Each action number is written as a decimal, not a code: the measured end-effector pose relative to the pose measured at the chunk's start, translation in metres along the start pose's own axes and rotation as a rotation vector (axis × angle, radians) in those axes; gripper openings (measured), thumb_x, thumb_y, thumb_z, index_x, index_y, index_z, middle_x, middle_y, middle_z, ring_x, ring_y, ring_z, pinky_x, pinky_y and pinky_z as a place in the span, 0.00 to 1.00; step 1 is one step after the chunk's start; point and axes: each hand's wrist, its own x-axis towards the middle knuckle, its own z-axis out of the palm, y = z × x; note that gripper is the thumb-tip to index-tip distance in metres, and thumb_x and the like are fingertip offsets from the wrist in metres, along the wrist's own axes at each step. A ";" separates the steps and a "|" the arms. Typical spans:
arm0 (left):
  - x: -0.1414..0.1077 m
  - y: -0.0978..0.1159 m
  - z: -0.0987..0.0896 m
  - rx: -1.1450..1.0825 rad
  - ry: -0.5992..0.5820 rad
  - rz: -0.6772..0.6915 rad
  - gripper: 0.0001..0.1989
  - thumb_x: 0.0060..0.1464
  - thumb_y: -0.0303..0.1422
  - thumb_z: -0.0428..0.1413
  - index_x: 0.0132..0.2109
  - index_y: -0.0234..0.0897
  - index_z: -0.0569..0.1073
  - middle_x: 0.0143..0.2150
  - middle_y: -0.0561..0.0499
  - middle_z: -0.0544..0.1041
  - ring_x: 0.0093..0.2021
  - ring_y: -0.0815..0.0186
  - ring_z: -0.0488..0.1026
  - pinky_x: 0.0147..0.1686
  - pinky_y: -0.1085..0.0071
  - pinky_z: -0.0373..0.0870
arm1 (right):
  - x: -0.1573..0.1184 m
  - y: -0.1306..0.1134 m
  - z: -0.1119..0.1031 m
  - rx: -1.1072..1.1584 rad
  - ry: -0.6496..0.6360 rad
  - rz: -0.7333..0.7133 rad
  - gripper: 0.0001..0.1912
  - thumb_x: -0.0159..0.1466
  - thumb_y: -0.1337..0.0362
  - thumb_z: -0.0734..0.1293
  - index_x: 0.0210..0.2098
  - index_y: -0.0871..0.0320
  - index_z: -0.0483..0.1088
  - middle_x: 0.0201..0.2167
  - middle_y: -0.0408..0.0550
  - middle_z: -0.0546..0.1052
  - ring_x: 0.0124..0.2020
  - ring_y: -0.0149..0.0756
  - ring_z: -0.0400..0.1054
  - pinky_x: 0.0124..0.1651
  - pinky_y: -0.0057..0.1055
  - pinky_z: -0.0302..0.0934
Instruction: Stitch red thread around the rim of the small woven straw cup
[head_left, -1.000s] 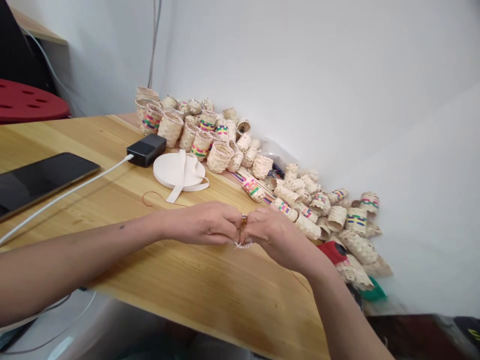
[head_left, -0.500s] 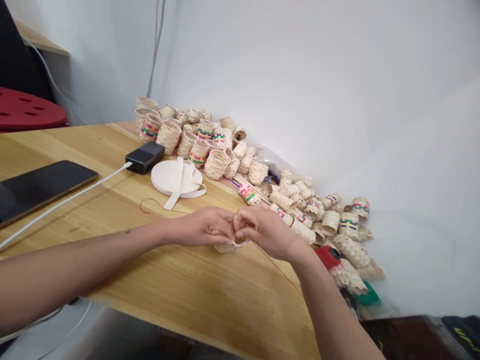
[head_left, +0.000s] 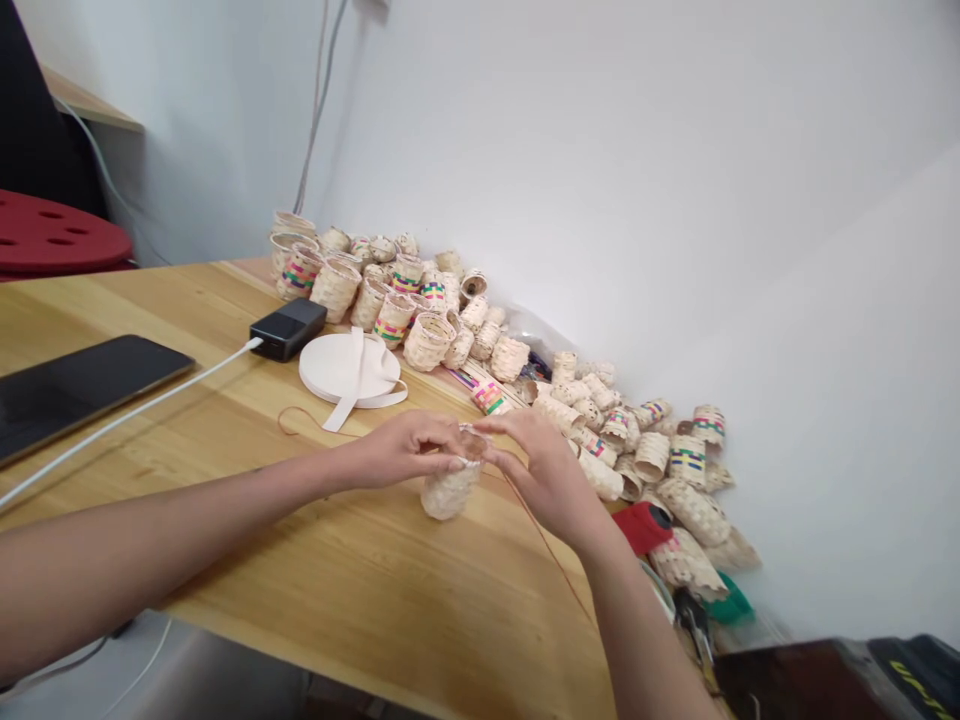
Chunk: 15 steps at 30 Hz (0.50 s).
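Note:
A small pale woven basket [head_left: 448, 492] stands slightly tilted on the wooden table, its round mouth facing up. My left hand [head_left: 409, 448] grips its rim from the left, fingers and thumb closed over the edge. From the right, my right hand [head_left: 544, 470] holds the same rim between index finger and thumb, which are spread on either side of the opening. An orange thread [head_left: 551, 548] trails from beneath my right hand toward the table's front edge. Another stretch of it curls beyond my left wrist. Any needle is too small to make out.
Several woven baskets [head_left: 429, 340] are heaped along the wall. A roll of white tape [head_left: 341, 372], a black power bank [head_left: 289, 328] with a white cable, and a phone [head_left: 90, 390] lie to the left. A red thread spool [head_left: 643, 526] sits beyond my right forearm.
My hands have drawn apart: the right fingers have opened from a pinch and spread across the rim. The basket, mostly covered before, now shows its side wall.

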 end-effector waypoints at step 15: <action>0.001 -0.005 0.007 -0.026 0.156 -0.132 0.16 0.57 0.41 0.54 0.31 0.32 0.76 0.25 0.53 0.71 0.28 0.69 0.66 0.28 0.76 0.61 | -0.012 -0.008 0.054 -0.273 0.431 -0.249 0.07 0.67 0.70 0.62 0.37 0.54 0.71 0.39 0.48 0.77 0.47 0.39 0.66 0.54 0.41 0.59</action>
